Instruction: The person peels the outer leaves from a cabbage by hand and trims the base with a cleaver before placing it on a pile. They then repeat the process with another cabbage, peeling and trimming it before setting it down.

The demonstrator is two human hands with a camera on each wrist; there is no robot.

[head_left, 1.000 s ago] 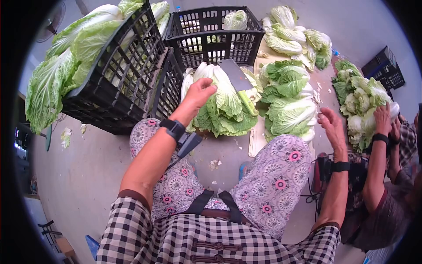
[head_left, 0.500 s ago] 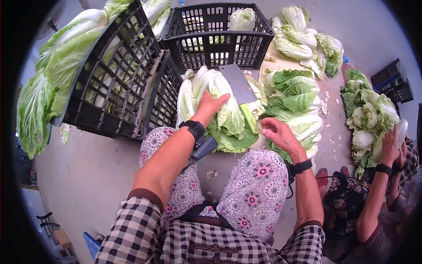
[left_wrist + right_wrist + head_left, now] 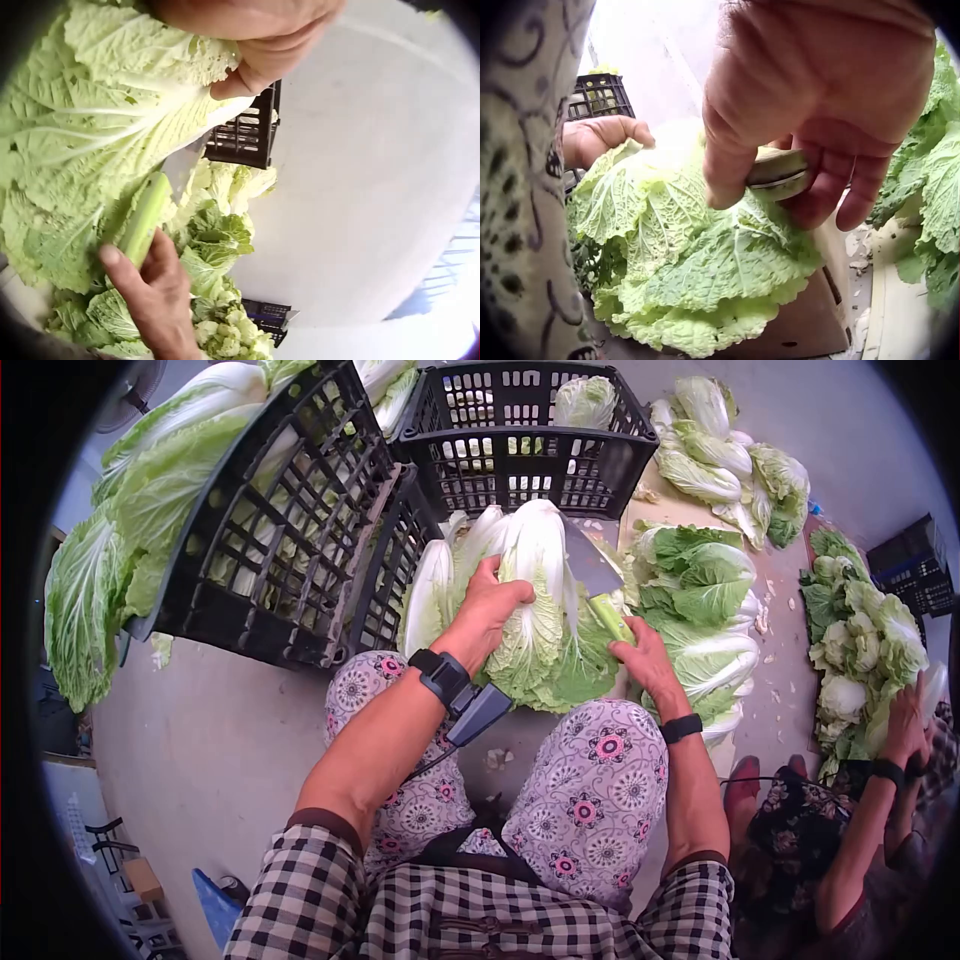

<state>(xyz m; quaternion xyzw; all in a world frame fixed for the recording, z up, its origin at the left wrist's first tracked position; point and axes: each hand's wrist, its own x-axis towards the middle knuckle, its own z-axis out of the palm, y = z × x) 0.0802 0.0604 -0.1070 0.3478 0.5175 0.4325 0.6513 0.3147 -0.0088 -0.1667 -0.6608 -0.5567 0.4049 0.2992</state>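
In the head view the left hand (image 3: 488, 612) grips a Chinese cabbage (image 3: 535, 575) by its side, with thumb and fingers around the pale body. The cabbage's white base points away from the person, and its loose green leaves spread toward the knees. The right hand (image 3: 645, 657) holds the light-green handle (image 3: 610, 618) of a cleaver, whose grey blade (image 3: 592, 560) lies just right of that cabbage. In the right wrist view, thumb and fingers of the right hand (image 3: 817, 97) close around the handle's end (image 3: 778, 175). Another cabbage (image 3: 431, 595) lies left of the left hand.
Black crates stand at the left (image 3: 250, 550) and the back (image 3: 530, 460), with cabbages inside. More cabbages (image 3: 710, 585) lie on a board to the right, others (image 3: 705, 445) behind them. At the far right another person's hand (image 3: 908, 725) is beside a leafy pile (image 3: 865, 650).
The left hand has gone from above the cabbages to a grip on one, its base now raised. My right hand has come in from the right and taken the cleaver's handle.
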